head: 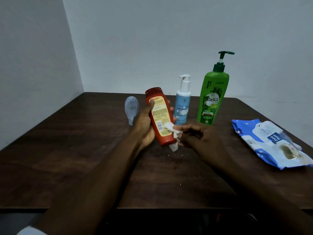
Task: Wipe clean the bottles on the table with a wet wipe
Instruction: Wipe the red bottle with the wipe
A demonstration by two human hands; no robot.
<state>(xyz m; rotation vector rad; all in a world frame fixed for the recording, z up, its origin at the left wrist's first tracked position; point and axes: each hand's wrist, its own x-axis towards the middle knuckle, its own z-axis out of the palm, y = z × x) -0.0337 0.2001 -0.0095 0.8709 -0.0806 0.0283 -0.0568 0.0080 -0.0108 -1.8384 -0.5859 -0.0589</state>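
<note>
left hand [145, 122] has the red bottle [160, 116] up off the dark wooden table [84, 150], tilted, back label facing the camera. thumb lies across the top of the label and the other fingers curl round the far side, tips just poking out on the right edge. right hand [199, 138] has its fingers bent in and is pinching a crumpled white wet wipe [171, 131] right against the lower end of that bottle, a bit of the wipe dangling below. behind the hands a light blue pump bottle [183, 109] and a taller green pump bottle [211, 99] stand upright side by side, close but apart. a small clear bottle [131, 110] stands off to the left of them. the blue and white wipes pack [271, 143] lies flat near the right edge of the table, flap looks peeled open.
</note>
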